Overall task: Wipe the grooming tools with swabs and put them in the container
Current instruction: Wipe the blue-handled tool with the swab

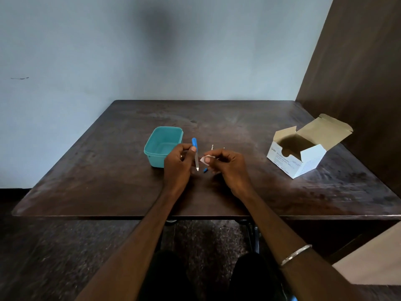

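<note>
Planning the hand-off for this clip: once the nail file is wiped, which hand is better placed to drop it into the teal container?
Left. The left hand already holds the nail file and sits beside the teal container; the right hand pinches the swab, farther away.

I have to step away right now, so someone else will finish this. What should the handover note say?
Left hand grips the blue-handled nail file, tip down.
Right hand pinches a swab beside the file.
Teal container sits left of the hands and looks empty.
Swab box stands open at right.
A small blue piece lies under the hands.
Nothing is stowed yet. Left: wipe the file, put it in the container.
</note>
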